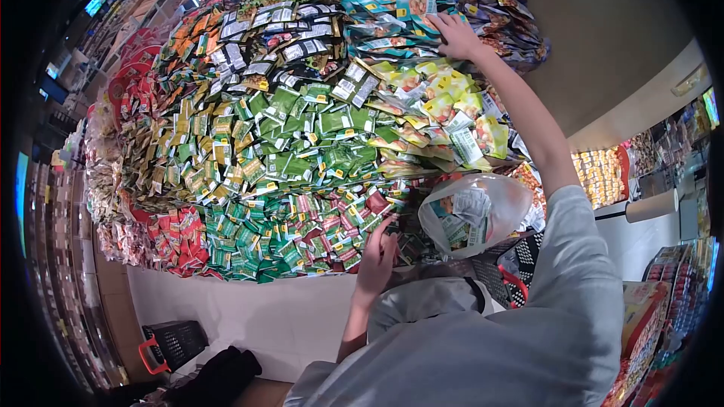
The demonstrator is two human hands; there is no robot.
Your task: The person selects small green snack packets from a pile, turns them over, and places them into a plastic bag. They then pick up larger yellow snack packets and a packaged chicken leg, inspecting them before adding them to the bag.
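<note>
A tall heap of snack packets fills the display in front of me. My right hand [458, 36] is stretched up to the top, its fingers spread on the teal packets [392, 7], above the yellow packets [441, 102]. My left hand [377, 256] is raised at the lower edge of the heap, fingertips by the red and green packets [332, 237]. A clear plastic bag [471, 215] with several packets inside hangs just to its right. Whether my left hand grips the bag's edge is not visible.
A black basket with red handles [513, 279] sits below the bag by my right arm. Another black basket [175, 345] stands on the pale floor at lower left. Shelves of goods [603, 173] run along the right, more aisles at far left.
</note>
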